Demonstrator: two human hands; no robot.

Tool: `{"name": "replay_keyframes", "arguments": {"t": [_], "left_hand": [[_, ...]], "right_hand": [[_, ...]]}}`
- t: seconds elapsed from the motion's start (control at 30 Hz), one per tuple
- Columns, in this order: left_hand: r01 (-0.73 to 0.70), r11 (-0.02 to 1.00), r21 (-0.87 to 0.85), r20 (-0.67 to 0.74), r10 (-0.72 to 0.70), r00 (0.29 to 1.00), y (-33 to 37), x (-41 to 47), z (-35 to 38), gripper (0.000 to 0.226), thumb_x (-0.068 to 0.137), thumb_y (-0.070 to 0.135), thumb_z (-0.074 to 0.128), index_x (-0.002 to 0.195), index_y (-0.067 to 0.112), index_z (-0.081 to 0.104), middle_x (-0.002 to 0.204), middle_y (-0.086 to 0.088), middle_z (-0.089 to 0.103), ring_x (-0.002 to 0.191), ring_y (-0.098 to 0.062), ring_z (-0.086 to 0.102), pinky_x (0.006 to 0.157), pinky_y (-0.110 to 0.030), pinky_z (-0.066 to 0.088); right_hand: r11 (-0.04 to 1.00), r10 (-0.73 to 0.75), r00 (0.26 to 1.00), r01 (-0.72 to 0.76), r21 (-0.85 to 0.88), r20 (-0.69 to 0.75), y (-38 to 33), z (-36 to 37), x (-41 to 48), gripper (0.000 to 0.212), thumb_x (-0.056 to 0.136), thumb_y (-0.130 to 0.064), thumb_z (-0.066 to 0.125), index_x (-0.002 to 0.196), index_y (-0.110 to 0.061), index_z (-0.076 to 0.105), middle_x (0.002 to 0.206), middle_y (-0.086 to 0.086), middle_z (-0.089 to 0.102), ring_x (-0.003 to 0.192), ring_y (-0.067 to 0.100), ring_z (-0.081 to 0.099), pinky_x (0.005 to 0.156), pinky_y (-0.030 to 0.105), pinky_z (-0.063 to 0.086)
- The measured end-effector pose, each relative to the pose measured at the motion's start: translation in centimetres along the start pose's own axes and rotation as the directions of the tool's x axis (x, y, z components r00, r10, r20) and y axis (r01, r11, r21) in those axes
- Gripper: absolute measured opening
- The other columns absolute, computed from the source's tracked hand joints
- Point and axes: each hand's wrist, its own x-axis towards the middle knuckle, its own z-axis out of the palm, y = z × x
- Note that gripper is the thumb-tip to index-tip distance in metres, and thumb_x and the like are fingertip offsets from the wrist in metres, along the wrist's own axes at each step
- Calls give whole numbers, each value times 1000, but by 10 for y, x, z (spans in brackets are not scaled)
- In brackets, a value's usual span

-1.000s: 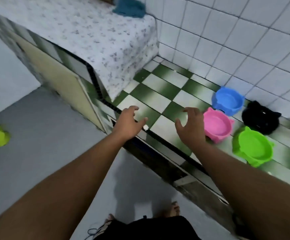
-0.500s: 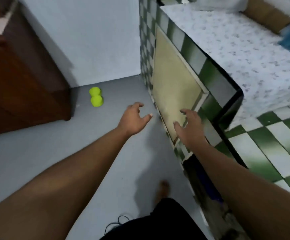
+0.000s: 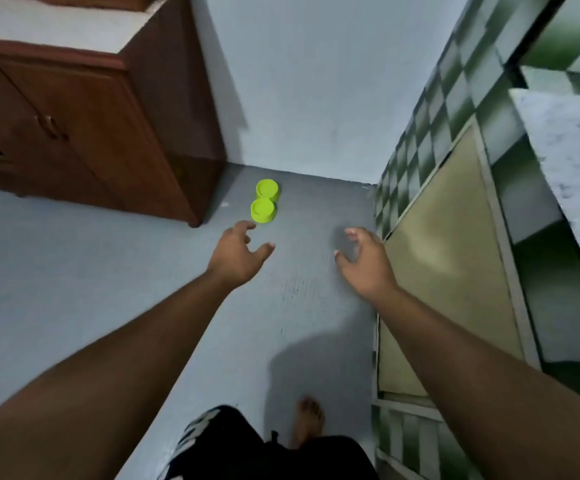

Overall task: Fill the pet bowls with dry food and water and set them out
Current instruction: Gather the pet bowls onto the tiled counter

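At the bottom of the frame, the person's black shorts (image 3: 247, 448) and one bare foot (image 3: 311, 419) stood on the grey floor (image 3: 74, 289). This was a change from a second earlier, when the view faced the tiled counter carrying four coloured bowls; none of those was in frame any longer.

At mid-frame both forearms reached forward. The left hand (image 3: 238, 252) was spread, fingers loosely bent, and held nothing. The right hand (image 3: 368, 261), just left of the beige panel door (image 3: 448, 258) at centre right, was likewise open and empty. Neither hand's posture had altered across the turn.

Above the left hand's fingertips, near but not touched, the lime-green double bowl (image 3: 264, 201) sat on the floor just above centre. It had moved from the far left edge of the frame to this position as the head swung round. No food or water could be made out in either well.

Beyond it stood the brown cabinet (image 3: 91, 126) at upper left and the pale wall (image 3: 316, 81) at upper centre.

Judgement: attention had shifted to the floor bowl, probably for collection. Filling had not begun.
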Motion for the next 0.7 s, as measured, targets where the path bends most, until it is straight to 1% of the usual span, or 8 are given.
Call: {"name": "replay_keyframes", "arguments": {"t": [0.1, 0.17, 0.23, 0.33, 0.37, 0.5, 0.6, 0.7], "left_hand": [[56, 998, -30, -39, -57, 998, 1, 43, 1, 65, 87, 47, 77, 139, 16, 54, 123, -16, 63, 109, -28, 64, 94, -32, 48], [88, 994, -57, -48, -91, 995, -2, 77, 3, 66, 87, 48, 76, 140, 16, 54, 125, -16, 63, 109, -27, 65, 90, -29, 46], [123, 989, -85, -45, -127, 991, -9, 118, 7, 67, 87, 48, 76, 141, 17, 53, 129, -15, 62, 109, -25, 64, 87, -25, 42], [171, 979, -113, -41, -177, 983, -25, 185, 14, 68, 86, 49, 77, 141, 18, 52, 129, -15, 61, 112, -23, 63, 86, -23, 39], [191, 974, -118, -31, -196, 980, -32, 207, 17, 68, 86, 49, 77, 141, 18, 51, 128, -15, 61, 112, -23, 62, 87, -23, 39], [289, 949, -124, 36, -287, 957, -61, 295, 34, 71, 85, 46, 79, 142, 17, 50, 129, -15, 60, 110, -21, 60, 87, -24, 39], [338, 934, -117, 83, -330, 940, -88, 361, 56, 73, 84, 45, 81, 144, 18, 48, 131, -14, 57, 108, -19, 58, 87, -26, 42], [372, 921, -118, 111, -360, 926, -119, 428, 93, 76, 82, 43, 82, 145, 19, 46, 132, -13, 56, 115, -22, 60, 96, -31, 46]], "right_hand": [[999, 36, 994, -36, -1, 100, -7, 8, 69, 46, 86, -18, 74, 128, -7, 58, 126, 12, 59, 113, 25, 60, 102, 40, 48], [999, 33, 989, -34, 4, 145, -13, 23, 115, 46, 86, -16, 74, 127, -6, 58, 124, 13, 60, 111, 26, 60, 100, 40, 49], [1000, 21, 982, -22, 1, 185, -19, 41, 161, 45, 86, -17, 73, 127, -6, 58, 124, 13, 60, 109, 24, 60, 97, 33, 49], [1000, 20, 973, -16, -20, 229, -24, 73, 228, 45, 89, -17, 72, 129, -6, 57, 124, 11, 59, 100, 14, 54, 87, 21, 42], [999, 25, 969, -19, -27, 245, -23, 85, 249, 45, 89, -17, 71, 130, -6, 56, 125, 11, 58, 100, 13, 53, 87, 21, 42], [996, 84, 958, -72, -55, 274, -9, 136, 339, 46, 90, -21, 70, 132, -8, 55, 125, 10, 58, 103, 16, 55, 93, 34, 49], [990, 140, 941, -127, -64, 307, 6, 182, 407, 43, 91, -24, 70, 129, -11, 55, 115, 2, 55, 97, 15, 53, 82, 26, 43], [992, 130, 947, -126, -32, 295, 41, 238, 472, 41, 85, -20, 75, 121, -9, 59, 105, 1, 55, 84, 16, 54, 75, 23, 40]]}}
